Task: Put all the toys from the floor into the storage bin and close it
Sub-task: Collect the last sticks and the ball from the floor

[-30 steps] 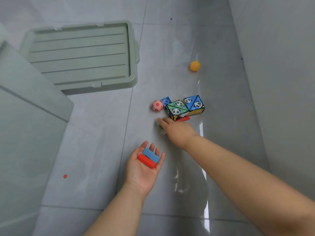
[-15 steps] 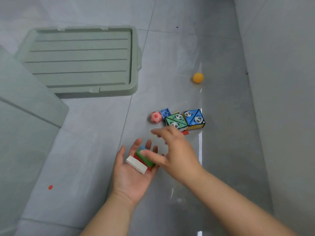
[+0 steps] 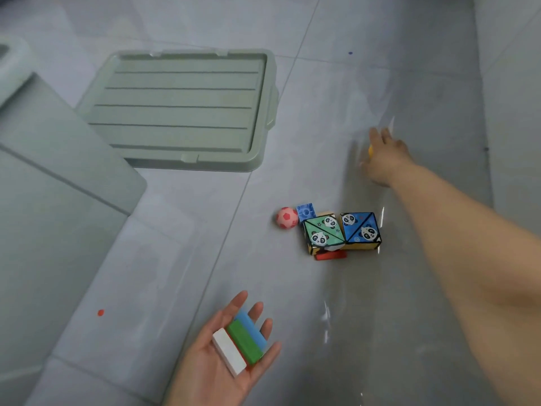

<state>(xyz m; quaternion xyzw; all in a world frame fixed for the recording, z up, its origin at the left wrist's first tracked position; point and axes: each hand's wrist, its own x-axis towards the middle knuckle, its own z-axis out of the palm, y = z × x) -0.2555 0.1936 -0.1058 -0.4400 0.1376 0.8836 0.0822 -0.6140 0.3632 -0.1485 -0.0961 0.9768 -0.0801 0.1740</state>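
Note:
My left hand (image 3: 231,353) lies palm up near the bottom, flat, carrying a white block (image 3: 229,351), a green block (image 3: 245,341), a blue block (image 3: 251,326) and a red one mostly hidden beneath. My right hand (image 3: 383,155) is stretched far forward, blurred, its fingers extended over the orange ball (image 3: 371,150), of which only a sliver shows. On the floor between them sit a pink ball (image 3: 287,218), a small blue cube (image 3: 306,211), a green panda cube (image 3: 322,232), a blue panda cube (image 3: 361,228) and a red block (image 3: 330,255). The storage bin (image 3: 44,200) stands at the left.
The bin's pale green lid (image 3: 181,106) lies flat on the grey tiled floor beyond the bin. A wall (image 3: 515,112) runs along the right side. A small red dot (image 3: 100,312) marks the floor near the bin.
My right hand left the white and green blocks on my left palm and swung forward and right to the orange ball. The left hand dropped lower in view.

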